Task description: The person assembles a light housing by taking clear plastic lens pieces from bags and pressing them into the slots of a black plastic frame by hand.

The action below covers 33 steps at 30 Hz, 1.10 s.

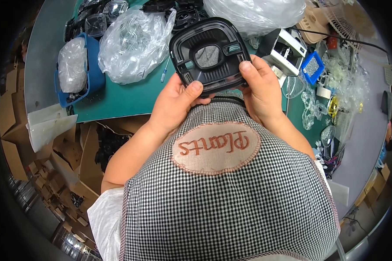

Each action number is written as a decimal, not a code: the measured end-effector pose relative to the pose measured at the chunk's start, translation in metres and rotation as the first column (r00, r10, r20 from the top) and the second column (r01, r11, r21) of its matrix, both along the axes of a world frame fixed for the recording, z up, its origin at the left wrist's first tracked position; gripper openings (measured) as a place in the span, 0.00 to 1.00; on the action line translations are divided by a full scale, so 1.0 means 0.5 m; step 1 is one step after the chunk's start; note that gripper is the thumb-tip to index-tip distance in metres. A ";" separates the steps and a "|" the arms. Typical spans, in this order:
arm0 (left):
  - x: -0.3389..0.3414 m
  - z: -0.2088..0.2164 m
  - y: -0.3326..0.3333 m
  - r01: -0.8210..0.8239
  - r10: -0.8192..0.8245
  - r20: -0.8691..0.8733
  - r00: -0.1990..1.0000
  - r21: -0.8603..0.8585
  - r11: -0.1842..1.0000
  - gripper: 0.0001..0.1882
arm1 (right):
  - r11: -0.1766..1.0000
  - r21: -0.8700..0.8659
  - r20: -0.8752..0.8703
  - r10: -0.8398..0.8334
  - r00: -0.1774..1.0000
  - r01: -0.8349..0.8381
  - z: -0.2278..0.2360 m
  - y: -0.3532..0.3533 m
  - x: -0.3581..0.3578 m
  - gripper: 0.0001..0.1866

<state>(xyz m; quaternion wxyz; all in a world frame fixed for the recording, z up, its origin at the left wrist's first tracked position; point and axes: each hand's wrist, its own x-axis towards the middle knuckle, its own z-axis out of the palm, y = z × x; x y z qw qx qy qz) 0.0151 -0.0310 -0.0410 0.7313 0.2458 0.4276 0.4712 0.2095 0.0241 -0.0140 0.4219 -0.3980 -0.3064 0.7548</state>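
Note:
Between my two hands I hold up a black, rounded-square plastic housing (pixel 191 45), tilted toward me above the table's front edge. Its centre has a round opening with grey showing in it, and smaller cut-outs lie on either side. My left hand (pixel 177 98) grips the lower left corner, thumb on the front face. My right hand (pixel 263 85) is closed on the lower right side, its thumb pressed on the rim. The other fingers of both hands are partly hidden behind the housing.
On the green mat (pixel 113 103) stand a blue bin (pixel 91 65) with a plastic-wrapped bundle and a clear bag (pixel 130 48). A screwdriver (pixel 164 71) lies beside it. To the right are a white-and-black device (pixel 287 52), a blue tray (pixel 319 60) and loose clear parts. Cardboard boxes (pixel 52 156) fill the lower left.

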 end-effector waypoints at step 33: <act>-0.002 0.026 0.011 -0.078 0.090 -0.133 0.987 0.098 0.992 0.18 | 0.996 0.019 0.124 0.087 0.988 -0.090 -0.018 -0.004 0.001 0.16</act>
